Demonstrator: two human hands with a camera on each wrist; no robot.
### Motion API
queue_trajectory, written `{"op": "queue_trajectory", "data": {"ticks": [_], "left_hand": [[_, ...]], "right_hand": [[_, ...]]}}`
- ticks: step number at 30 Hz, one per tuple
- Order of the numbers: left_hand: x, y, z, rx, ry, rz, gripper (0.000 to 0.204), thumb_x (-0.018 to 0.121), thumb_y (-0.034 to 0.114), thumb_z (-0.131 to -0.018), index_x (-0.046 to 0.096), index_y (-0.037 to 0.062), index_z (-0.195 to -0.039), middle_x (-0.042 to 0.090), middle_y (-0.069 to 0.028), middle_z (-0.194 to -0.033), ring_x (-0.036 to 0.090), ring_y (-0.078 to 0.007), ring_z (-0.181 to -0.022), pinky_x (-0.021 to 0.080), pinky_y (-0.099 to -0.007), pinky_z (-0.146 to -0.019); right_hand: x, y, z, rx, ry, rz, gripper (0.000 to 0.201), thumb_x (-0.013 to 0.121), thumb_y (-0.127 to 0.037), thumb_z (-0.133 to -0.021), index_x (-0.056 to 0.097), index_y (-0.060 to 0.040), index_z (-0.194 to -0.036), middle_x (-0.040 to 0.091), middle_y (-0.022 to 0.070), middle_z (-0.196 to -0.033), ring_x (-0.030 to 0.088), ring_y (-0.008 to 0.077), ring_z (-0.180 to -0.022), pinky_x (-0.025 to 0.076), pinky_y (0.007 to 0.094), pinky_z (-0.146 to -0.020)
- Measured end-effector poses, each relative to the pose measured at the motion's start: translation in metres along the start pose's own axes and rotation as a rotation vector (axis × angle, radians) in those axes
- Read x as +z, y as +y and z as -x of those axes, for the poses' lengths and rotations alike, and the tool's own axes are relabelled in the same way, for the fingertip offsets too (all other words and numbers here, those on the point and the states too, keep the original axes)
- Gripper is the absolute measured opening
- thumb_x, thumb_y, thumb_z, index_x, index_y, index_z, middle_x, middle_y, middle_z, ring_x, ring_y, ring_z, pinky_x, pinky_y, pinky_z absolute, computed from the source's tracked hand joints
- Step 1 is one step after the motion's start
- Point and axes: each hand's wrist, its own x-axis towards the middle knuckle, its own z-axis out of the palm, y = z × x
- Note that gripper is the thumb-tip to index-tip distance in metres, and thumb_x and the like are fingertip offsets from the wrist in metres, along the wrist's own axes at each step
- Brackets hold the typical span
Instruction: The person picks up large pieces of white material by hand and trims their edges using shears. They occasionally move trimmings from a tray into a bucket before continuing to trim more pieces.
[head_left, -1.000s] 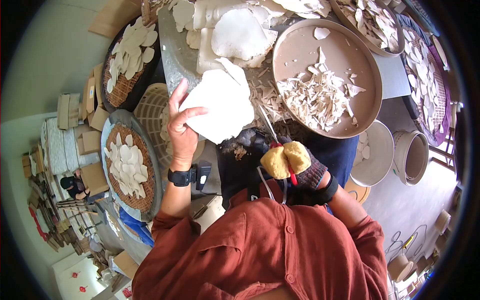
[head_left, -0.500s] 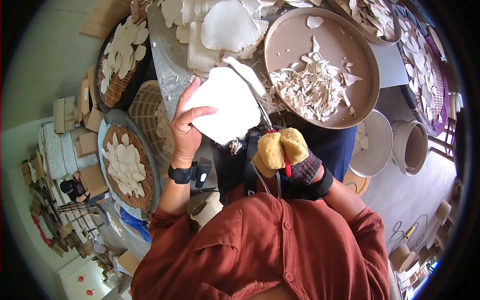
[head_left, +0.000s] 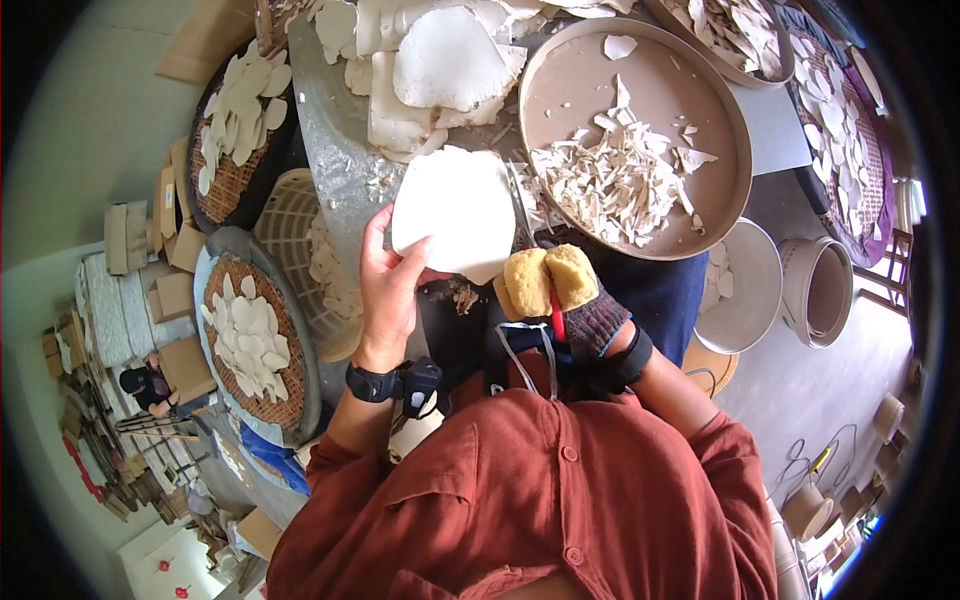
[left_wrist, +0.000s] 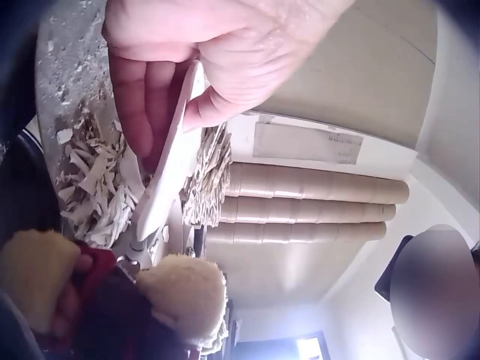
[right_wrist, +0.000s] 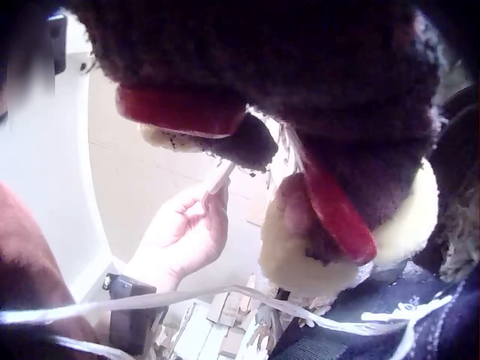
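Note:
My bare left hand pinches a flat, off-white sheet by its lower left edge, thumb on top and fingers beneath. Rounded in outline, the sheet appears edge-on in the left wrist view. In a dark knit glove, my right hand grips red-handled shears. Yellow sponge padding covers parts of the fingers and handles. The shears' metal blades point up along the sheet's right edge. In the right wrist view the two red handles stand apart, with gloved fingers around them.
Beyond the sheet lies a pile of larger off-white pieces on the metal table. A round tray of cut scraps stands at the right. Woven trays of trimmed pieces and a plastic basket are at the left, a white bucket at the right.
The strip hanging at the sheet's upper right has come off. My left hand has moved right and turned the sheet, its thumb now nearer the lower edge. The right hand still holds the shears.

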Motion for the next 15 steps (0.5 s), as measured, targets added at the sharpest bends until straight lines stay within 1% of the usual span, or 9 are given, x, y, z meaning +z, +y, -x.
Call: {"op": "queue_trajectory", "data": {"ticks": [2,4,6,7,9,10,12,14,15], "left_hand": [[0.001,-0.007,0.002,-0.004,-0.001,-0.006,0.051,0.056,0.004,-0.086,0.033,0.0051,-0.131,0.056,-0.0121,-0.112,0.062,-0.0201,-0.091,0.058,-0.0309,-0.065],[0.002,-0.007,0.003,-0.007,0.0,-0.009,0.052,0.056,0.004,-0.086,0.032,0.005,-0.132,0.056,-0.0122,-0.112,0.063,-0.0198,-0.09,0.058,-0.0302,-0.064],[0.004,-0.003,0.005,-0.008,0.003,-0.012,0.053,0.056,0.004,-0.086,0.031,0.0048,-0.133,0.056,-0.0123,-0.112,0.063,-0.0191,-0.089,0.058,-0.0293,-0.062],[0.002,-0.004,0.004,-0.017,-0.006,0.003,0.054,0.056,0.004,-0.086,0.03,0.0049,-0.133,0.056,-0.0122,-0.112,0.062,-0.019,-0.09,0.058,-0.0296,-0.064],[-0.002,-0.006,0.002,-0.032,-0.024,0.033,0.055,0.056,0.004,-0.087,0.028,0.0052,-0.135,0.056,-0.0119,-0.113,0.062,-0.0188,-0.092,0.057,-0.0301,-0.066],[0.0,-0.01,0.001,0.013,0.031,0.061,0.056,0.057,0.004,-0.086,0.029,0.0049,-0.135,0.055,-0.0116,-0.115,0.06,-0.0186,-0.095,0.056,-0.0306,-0.07],[0.01,-0.023,0.0,0.106,0.144,0.116,0.057,0.058,0.004,-0.086,0.029,0.0045,-0.135,0.053,-0.011,-0.117,0.057,-0.0182,-0.1,0.055,-0.0315,-0.077],[0.016,-0.034,0.0,0.198,0.181,0.011,0.056,0.058,0.003,-0.085,0.031,0.0037,-0.134,0.05,-0.0103,-0.119,0.053,-0.0179,-0.106,0.051,-0.0319,-0.084],[0.017,-0.036,-0.001,0.245,0.2,-0.039,0.056,0.058,0.002,-0.085,0.031,0.0033,-0.133,0.049,-0.01,-0.12,0.051,-0.0178,-0.108,0.049,-0.032,-0.087]], "right_hand": [[0.0,-0.002,-0.003,-0.057,-0.006,0.057,0.031,0.069,-0.013,-0.071,0.06,-0.0026,-0.099,0.064,0.0125,-0.093,0.061,0.029,-0.088,0.048,0.0365,-0.077],[-0.003,-0.008,-0.003,0.005,-0.033,0.077,0.033,0.069,-0.012,-0.072,0.059,-0.0025,-0.102,0.063,0.0128,-0.097,0.061,0.0285,-0.089,0.048,0.0357,-0.079],[-0.004,-0.015,-0.002,0.146,-0.029,-0.121,0.037,0.07,-0.014,-0.071,0.058,-0.0035,-0.105,0.063,0.0124,-0.099,0.061,0.028,-0.09,0.048,0.0347,-0.081],[-0.003,-0.018,0.001,0.254,-0.011,-0.327,0.039,0.071,-0.016,-0.071,0.058,-0.0044,-0.106,0.063,0.0119,-0.1,0.061,0.0277,-0.091,0.048,0.0342,-0.082],[-0.006,-0.02,0.002,0.206,-0.097,-0.151,0.034,0.064,-0.016,-0.078,0.056,-0.0047,-0.109,0.062,0.0108,-0.103,0.06,0.0243,-0.096,0.048,0.0329,-0.086],[-0.011,-0.02,0.002,0.047,-0.197,0.231,0.026,0.056,-0.013,-0.086,0.055,-0.0039,-0.11,0.062,0.0104,-0.107,0.059,0.0212,-0.1,0.047,0.0322,-0.089],[-0.011,-0.02,0.0,-0.053,-0.273,0.498,0.021,0.048,-0.011,-0.093,0.054,-0.0029,-0.111,0.061,0.0098,-0.109,0.059,0.0181,-0.103,0.047,0.0313,-0.091],[-0.009,-0.025,0.003,0.073,-0.237,0.271,0.02,0.05,-0.011,-0.092,0.056,-0.0022,-0.109,0.062,0.0095,-0.106,0.06,0.0181,-0.101,0.047,0.0308,-0.09],[-0.009,-0.023,0.003,0.127,-0.211,0.123,0.025,0.056,-0.015,-0.085,0.056,-0.0045,-0.108,0.063,0.0095,-0.104,0.061,0.0214,-0.098,0.048,0.032,-0.087]]}}
